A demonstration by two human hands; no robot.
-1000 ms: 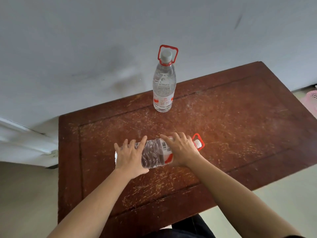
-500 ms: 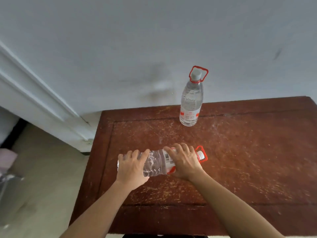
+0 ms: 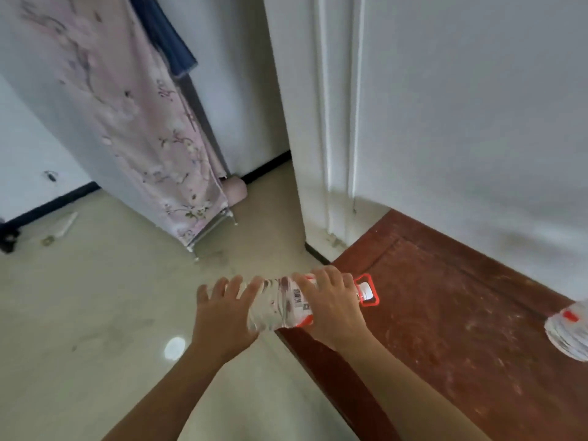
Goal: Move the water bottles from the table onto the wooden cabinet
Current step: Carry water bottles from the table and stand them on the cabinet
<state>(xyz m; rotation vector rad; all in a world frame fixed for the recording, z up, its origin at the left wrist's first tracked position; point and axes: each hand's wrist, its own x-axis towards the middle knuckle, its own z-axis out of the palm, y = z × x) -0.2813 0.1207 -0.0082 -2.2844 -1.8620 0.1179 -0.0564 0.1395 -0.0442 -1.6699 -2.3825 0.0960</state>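
Left hand [image 3: 222, 313]: I cupped the base of the water bottle [image 3: 276, 308].
Right hand [image 3: 331, 310]: I gripped its labelled end over the tabletop [image 3: 461, 329] edge.

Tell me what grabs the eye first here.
A clear water bottle with a red cap loop, held sideways at centre between the left hand and right hand, over the edge of the scratched wooden table at right. Next, a pink floral cloth hanging upper left, and a second bottle cut off at the right edge.
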